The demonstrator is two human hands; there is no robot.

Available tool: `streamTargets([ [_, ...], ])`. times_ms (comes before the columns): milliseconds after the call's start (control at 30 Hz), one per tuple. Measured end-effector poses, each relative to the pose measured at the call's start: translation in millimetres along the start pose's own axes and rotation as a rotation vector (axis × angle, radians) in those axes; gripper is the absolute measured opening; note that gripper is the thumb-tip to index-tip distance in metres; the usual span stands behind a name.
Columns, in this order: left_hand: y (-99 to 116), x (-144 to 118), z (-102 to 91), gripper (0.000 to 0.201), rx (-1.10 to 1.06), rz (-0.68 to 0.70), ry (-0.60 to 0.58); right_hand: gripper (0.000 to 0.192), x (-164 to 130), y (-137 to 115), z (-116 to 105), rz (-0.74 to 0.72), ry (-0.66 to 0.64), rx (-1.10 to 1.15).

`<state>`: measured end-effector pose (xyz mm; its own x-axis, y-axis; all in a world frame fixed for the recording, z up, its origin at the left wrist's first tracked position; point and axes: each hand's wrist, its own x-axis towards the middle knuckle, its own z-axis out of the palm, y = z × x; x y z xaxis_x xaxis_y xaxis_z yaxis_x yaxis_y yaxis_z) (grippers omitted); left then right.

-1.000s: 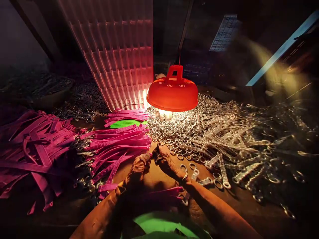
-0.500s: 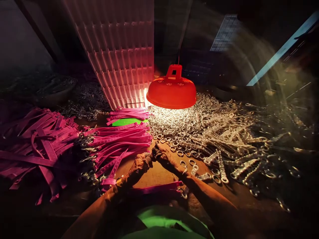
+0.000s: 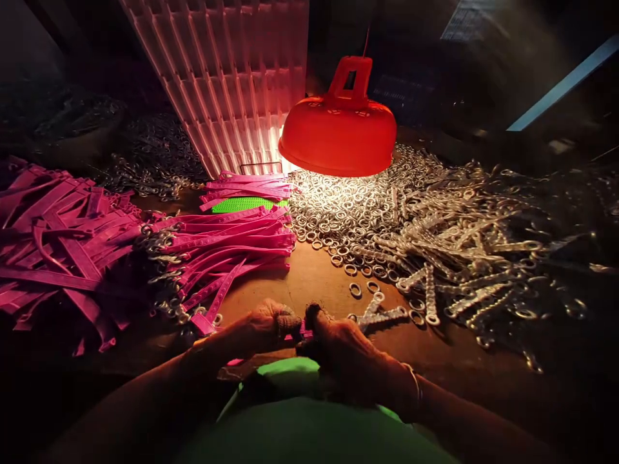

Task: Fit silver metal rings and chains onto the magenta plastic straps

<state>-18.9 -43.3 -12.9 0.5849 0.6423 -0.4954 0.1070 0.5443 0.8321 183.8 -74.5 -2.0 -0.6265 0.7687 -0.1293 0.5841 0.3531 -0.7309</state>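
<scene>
My left hand (image 3: 268,319) and my right hand (image 3: 341,341) are close together at the near edge of the table, in front of my body. A short piece of a pink strap (image 3: 304,332) shows between them, and both are closed on it. Dark coverings wrap some of my fingertips. The rest of the strap is mostly hidden by the hands. Beyond my left hand lies a row of pink straps (image 3: 232,248) with metal fittings at their left ends. Just past my right hand are a few loose metal rings and ridged metal strips (image 3: 384,316).
A red lamp (image 3: 338,135) hangs low over a heap of metal rings (image 3: 333,212). Ridged strips (image 3: 454,238) pile up to its right. More pink straps (image 3: 62,238) heap at the left. A ribbed translucent panel (image 3: 242,84) stands behind a green perforated piece (image 3: 242,205).
Both hands have come back toward my body and down to the pink strap near the table edge, closing on it. My view has tilted downward, with the lamp higher in the picture.
</scene>
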Motion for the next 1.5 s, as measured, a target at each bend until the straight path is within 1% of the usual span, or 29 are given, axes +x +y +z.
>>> streamTargets([
  [100,-9.9,-5.5,15.9,0.051,-0.086,-0.025,-0.07,0.026,-12.8,5.2,15.0,0.08,0.007,0.069],
  [167,-14.3,-9.8,25.7,0.054,-0.16,-0.04,-0.086,0.021,-17.0,8.7,21.9,0.147,0.034,0.142],
  [233,-17.3,-14.4,33.4,0.055,-0.231,-0.041,-0.065,0.015,-18.4,11.3,26.6,0.196,0.051,0.217],
  [333,-21.5,-18.8,39.6,0.051,-0.314,-0.041,-0.014,0.019,-16.8,13.2,29.7,0.217,0.058,0.263],
  [467,-30.3,-14.6,38.6,0.045,-0.341,-0.05,0.0,0.019,-12.4,11.8,27.4,0.135,-0.012,0.367],
  [567,-37.1,-8.6,35.6,0.048,-0.343,-0.027,-0.018,0.017,-10.5,11.2,24.9,0.116,-0.077,0.419],
  [733,-37.1,-7.5,35.9,0.041,-0.409,-0.067,-0.031,0.022,-8.1,11.9,23.1,0.14,-0.178,0.282],
  [800,-33.8,-8.5,36.2,0.038,-0.414,-0.095,-0.023,0.02,-6.0,10.0,20.3,0.139,-0.207,0.261],
  [900,-31.4,-6.8,33.1,0.035,-0.406,-0.114,-0.039,0.013,-2.6,9.0,15.3,0.091,-0.184,0.282],
  [967,-32.3,-3.2,29.4,0.039,-0.388,-0.091,-0.046,0.011,-1.1,12.1,13.3,0.039,-0.147,0.296],
  [1033,-33.0,1.3,26.6,0.04,-0.344,-0.064,-0.038,0.011,-0.6,17.7,13.1,0.02,-0.112,0.28],
  [1100,-31.8,5.8,25.6,0.037,-0.287,-0.012,-0.037,0.011,-1.2,24.0,13.9,0.023,-0.075,0.239],
  [1167,-29.3,10.8,25.9,0.035,-0.213,0.074,-0.048,0.013,-3.1,29.6,14.7,0.024,-0.03,0.179],
  [1233,-28.4,17.7,25.7,0.036,-0.064,0.16,-0.022,0.016,-6.6,35.1,14.6,0.012,0.023,0.105],
  [1300,-31.1,28.2,24.3,0.038,0.223,0.23,0.051,0.022,-11.1,42.2,12.5,0.007,0.074,0.001],
  [1400,-43.1,48.2,22.2,0.037,0.822,0.36,0.156,0.025,-18.2,58.2,2.9,0.029,0.138,-0.211],
  [1433,-48.4,54.3,21.7,0.036,0.981,0.399,0.179,0.023,-20.5,65.2,-2.6,0.038,0.161,-0.278],
  [1467,-53.8,59.3,21.0,0.036,1.091,0.431,0.196,0.021,-22.7,73.0,-9.4,0.048,0.196,-0.333],
  [1500,-58.8,63.0,19.5,0.036,1.144,0.456,0.204,0.019,-24.6,81.6,-17.5,0.062,0.246,-0.377],
])
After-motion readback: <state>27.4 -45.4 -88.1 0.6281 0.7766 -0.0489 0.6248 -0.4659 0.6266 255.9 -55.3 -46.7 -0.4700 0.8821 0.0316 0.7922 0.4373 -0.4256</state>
